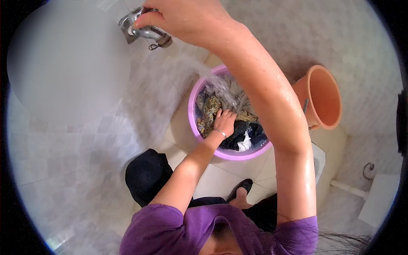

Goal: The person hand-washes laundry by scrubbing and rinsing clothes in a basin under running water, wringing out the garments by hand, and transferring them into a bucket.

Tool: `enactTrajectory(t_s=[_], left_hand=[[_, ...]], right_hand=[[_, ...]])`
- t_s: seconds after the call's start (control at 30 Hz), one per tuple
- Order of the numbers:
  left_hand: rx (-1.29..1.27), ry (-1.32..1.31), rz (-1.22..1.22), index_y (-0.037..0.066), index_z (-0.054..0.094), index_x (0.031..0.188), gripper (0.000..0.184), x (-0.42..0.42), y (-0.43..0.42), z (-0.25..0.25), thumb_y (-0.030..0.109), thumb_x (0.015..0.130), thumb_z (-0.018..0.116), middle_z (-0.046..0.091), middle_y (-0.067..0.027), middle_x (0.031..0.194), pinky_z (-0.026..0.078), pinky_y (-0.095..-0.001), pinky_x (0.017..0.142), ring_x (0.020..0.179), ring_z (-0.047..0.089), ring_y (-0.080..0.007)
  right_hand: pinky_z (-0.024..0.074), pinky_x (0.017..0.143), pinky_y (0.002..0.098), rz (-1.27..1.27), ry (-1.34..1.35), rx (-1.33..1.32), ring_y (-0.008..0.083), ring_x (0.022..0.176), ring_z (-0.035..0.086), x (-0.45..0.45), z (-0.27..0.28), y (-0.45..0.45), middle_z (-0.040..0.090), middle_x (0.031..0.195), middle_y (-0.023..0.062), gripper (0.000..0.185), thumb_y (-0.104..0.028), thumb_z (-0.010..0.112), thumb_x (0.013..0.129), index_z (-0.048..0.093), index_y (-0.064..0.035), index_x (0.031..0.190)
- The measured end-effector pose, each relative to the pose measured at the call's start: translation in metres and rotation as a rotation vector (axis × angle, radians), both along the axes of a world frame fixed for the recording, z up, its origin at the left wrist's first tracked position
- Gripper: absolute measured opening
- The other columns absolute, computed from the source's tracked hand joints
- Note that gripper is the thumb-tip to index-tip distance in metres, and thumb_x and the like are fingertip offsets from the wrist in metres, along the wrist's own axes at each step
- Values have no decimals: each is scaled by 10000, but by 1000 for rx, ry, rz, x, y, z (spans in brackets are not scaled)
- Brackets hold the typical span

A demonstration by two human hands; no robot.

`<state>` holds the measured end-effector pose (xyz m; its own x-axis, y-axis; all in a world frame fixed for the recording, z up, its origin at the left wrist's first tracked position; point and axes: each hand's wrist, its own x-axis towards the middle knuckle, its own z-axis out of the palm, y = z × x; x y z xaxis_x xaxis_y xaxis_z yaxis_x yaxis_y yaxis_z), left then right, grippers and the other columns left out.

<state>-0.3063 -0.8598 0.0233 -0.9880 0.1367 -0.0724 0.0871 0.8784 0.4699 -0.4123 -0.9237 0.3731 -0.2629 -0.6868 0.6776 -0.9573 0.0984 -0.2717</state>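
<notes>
Water pours from a chrome tap at the upper left of the head view. My right hand is at the top of this tap, thumb against the metal and fingers closed round its handle, partly cut off by the frame edge. Below, a pink-purple tub holds wet clothes. My left hand rests on them with fingers stretched out, between a patterned yellow-brown garment and dark cloth. A small white piece lies on the dark cloth. My right forearm hides the tub's right side.
An orange bucket stands right of the tub, its opening facing right. Tiled wall runs along the left. Pale tiles cover the floor. A white pipe and a hose end show at the right.
</notes>
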Motion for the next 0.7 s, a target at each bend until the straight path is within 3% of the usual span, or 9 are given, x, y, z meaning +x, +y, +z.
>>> enactTrajectory(t_s=[0.2, 0.27, 0.33, 0.37, 0.43, 0.47, 0.53, 0.63, 0.7], left_hand=[[-30, 25, -23, 75, 528, 1075, 345, -3, -2, -5, 96, 733, 482, 507, -90, 1120, 174, -424, 1009, 1157, 352, -238], [-62, 24, -48, 96, 517, 1098, 347, -7, -4, -6, 191, 764, 502, 486, -99, 1154, 172, -435, 1006, 1176, 330, -243], [-91, -56, -93, 124, 498, 1129, 376, -21, -10, -3, 294, 796, 467, 392, -143, 1247, 152, -456, 1008, 1218, 266, -283], [-105, -84, -96, 141, 490, 1143, 389, -30, -14, -1, 327, 804, 452, 352, -157, 1279, 149, -463, 1008, 1234, 237, -299], [-129, -141, -130, 213, 434, 1206, 405, -52, -23, -6, 368, 834, 393, 282, -181, 1321, 119, -460, 1018, 1255, 199, -304], [-207, -196, -161, 227, 394, 1237, 426, -62, -28, -4, 383, 841, 378, 248, -176, 1338, 106, -463, 1020, 1263, 177, -304], [-285, -340, -163, 244, 250, 1318, 520, -82, -32, -4, 435, 844, 346, 169, -160, 1374, 74, -472, 1024, 1280, 124, -301], [-210, -328, -42, 197, 269, 1313, 572, -93, -31, -22, 431, 809, 410, 183, -175, 1363, 103, -473, 1021, 1268, 127, -335], [-283, -371, -54, 158, 181, 1340, 670, -97, -29, -55, 455, 788, 418, 167, -175, 1371, 80, -462, 1030, 1281, 111, -309]], right_hand=[[438, 662, 366, -103, 57, 161, 306, 794, 526, 6, 4, 6, 550, 790, 136, 229, -259, 554, 739, 625, -42, 721], [443, 610, 321, -90, 3, -210, 238, 713, 559, -1, -18, 16, 557, 716, 124, 193, -205, 547, 745, 626, -29, 752], [416, 733, 288, -192, -272, -81, 200, 827, 538, -5, -41, 66, 571, 906, 94, 275, -238, 538, 801, 559, -39, 991], [418, 735, 340, -245, -419, -246, 276, 864, 552, -19, -75, 90, 578, 908, 175, 319, -270, 528, 785, 564, -13, 972], [427, 711, 302, -604, -700, -149, 225, 815, 566, -34, -161, 152, 586, 880, 161, 276, -230, 514, 803, 568, 2, 943], [419, 757, 326, -758, -782, -137, 259, 859, 550, -38, -229, 182, 576, 913, 162, 305, -248, 529, 790, 556, -3, 968], [379, 824, 417, -998, -537, 100, 357, 1001, 439, -15, -333, 225, 476, 1061, 209, 446, -306, 579, 741, 488, -73, 1110], [382, 812, 436, -1146, -694, 344, 378, 984, 428, 18, -375, 213, 449, 1065, 218, 455, -330, 602, 714, 495, -152, 1119], [387, 799, 440, -1012, -637, 426, 376, 962, 434, 26, -375, 201, 445, 1050, 213, 458, -346, 609, 697, 499, -218, 1123]])
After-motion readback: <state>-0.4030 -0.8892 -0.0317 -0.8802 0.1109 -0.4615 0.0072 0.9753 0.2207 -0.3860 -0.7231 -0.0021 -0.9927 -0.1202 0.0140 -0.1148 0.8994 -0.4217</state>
